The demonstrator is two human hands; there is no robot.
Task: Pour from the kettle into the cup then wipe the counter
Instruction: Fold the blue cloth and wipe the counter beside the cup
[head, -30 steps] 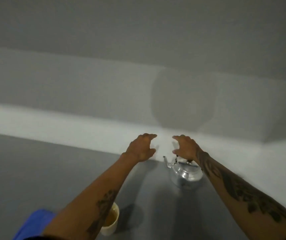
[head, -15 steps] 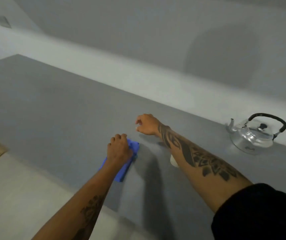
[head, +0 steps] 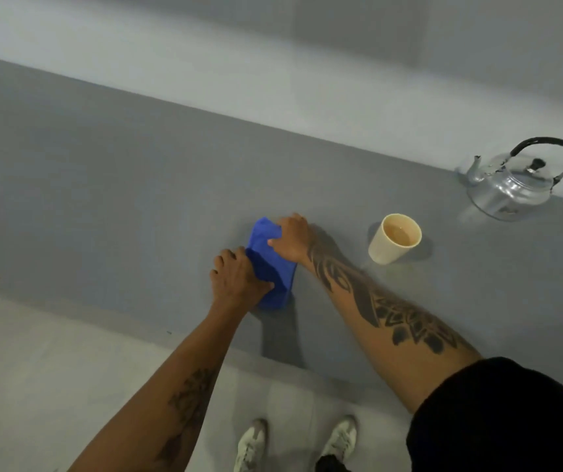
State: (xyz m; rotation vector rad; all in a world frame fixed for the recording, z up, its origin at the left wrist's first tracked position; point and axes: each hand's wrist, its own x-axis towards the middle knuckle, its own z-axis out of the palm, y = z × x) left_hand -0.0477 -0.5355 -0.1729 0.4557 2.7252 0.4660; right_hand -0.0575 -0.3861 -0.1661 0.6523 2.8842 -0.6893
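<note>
Left hand point(head: 237, 281): fingers point(head: 225, 258) curled together, knuckles up, thumb side pressed into the near end of the blue cloth point(head: 271, 264). Whether they pinch the fabric or only press on it, cannot tell.

Right hand point(head: 290, 238): palm down on the far end of the cloth, fingers point(head: 292, 219) bent and close together, thumb lying across the blue fabric. A flat press rather than a clear grasp.

Cloth bunched and folded between the two hands, lying on the grey surface point(head: 102, 185), near its front edge. Both forearms bare and tattooed; a black sleeve point(head: 504, 413) covers the right upper arm.

Cup point(head: 394, 238): cream-coloured, upright on the surface, just right of the right wrist, not touching it. Holds a pale brown liquid, level well below the rim.

Kettle point(head: 515, 183): shiny metal, upright, farther right and back, against the pale ledge point(head: 273, 93) behind the surface. Black hoop handle raised, lid on with a dark knob, spout pointing left. Well apart from the cup.

Below the surface edge: light floor point(head: 51, 386), two white shoes point(head: 341, 441) side by side.
</note>
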